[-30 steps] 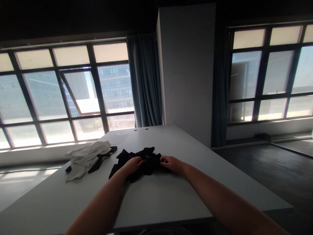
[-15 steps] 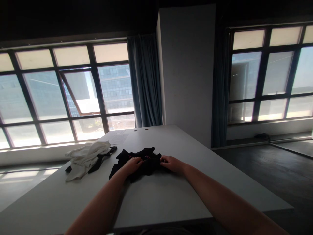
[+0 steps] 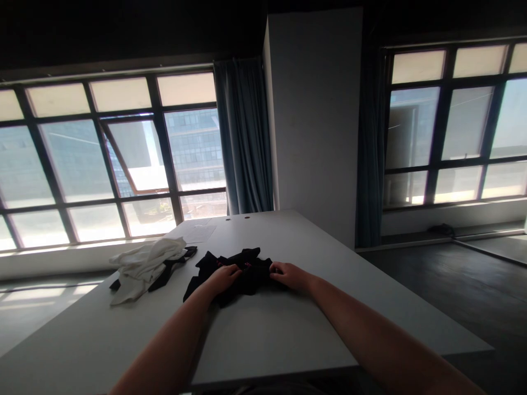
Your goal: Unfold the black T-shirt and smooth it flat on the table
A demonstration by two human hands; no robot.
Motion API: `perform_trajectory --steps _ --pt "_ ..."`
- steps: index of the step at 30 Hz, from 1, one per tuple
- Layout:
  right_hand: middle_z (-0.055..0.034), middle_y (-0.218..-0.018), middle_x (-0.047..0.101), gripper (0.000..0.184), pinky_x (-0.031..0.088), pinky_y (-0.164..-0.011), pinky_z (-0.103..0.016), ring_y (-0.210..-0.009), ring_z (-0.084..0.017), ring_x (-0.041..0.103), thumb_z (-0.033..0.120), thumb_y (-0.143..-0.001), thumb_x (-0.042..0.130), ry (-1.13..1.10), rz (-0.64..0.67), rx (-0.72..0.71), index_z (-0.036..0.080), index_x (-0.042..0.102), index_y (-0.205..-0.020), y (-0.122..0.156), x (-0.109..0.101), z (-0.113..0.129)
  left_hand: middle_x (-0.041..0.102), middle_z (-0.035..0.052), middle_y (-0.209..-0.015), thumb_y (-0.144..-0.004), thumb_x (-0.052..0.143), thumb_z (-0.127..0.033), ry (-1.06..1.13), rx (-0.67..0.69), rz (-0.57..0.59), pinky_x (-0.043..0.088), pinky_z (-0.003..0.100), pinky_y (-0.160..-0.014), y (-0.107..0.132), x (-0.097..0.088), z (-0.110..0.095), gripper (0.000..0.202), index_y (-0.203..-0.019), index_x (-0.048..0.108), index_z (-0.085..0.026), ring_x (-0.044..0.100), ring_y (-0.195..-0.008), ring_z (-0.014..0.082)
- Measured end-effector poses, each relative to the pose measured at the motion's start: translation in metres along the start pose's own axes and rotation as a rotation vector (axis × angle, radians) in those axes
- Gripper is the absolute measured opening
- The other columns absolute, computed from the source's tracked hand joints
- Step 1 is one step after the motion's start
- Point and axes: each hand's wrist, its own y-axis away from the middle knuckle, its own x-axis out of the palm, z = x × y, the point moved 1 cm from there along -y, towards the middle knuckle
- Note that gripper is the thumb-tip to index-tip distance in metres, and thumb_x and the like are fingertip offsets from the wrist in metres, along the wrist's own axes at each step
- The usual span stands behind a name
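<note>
A crumpled black garment (image 3: 251,280) with small pink marks lies on the white table (image 3: 280,340) in front of me; its exact kind cannot be made out. At its left part, my left hand (image 3: 224,277) rests on the cloth with fingers closed and bent into it. My right hand (image 3: 288,274) pinches the right edge of the same garment, thumb and fingers curled together. Some of the cloth is hidden under both hands. Further left, a loose heap of white cloth (image 3: 150,263) sits together with a black cloth piece (image 3: 167,274).
A flat, pale sheet (image 3: 197,233) lies toward the far left of the table. Two small dark round spots mark the far end. Beyond stand a pillar (image 3: 317,126), a blue curtain (image 3: 242,137) and windows, one tilted open. The table's right edge borders grey floor.
</note>
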Motion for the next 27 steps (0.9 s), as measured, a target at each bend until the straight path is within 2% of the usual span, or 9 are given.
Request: perform_trajectory --steps 27 --pt "-0.0033 -0.093 0.067 0.031 0.041 -0.075 -0.031 -0.081 -0.019 0.059 0.043 -0.094 0.061 -0.007 0.003 0.001 0.020 0.067 -0.112 0.0002 0.0003 -0.0011 0.075 0.0062 -0.098 -0.102 0.045 -0.045 0.001 -0.005 0.015 0.047 0.031 -0.080 0.0006 -0.0017 -0.0022 0.035 -0.104 0.072 -0.022 0.068 -0.092 0.0229"
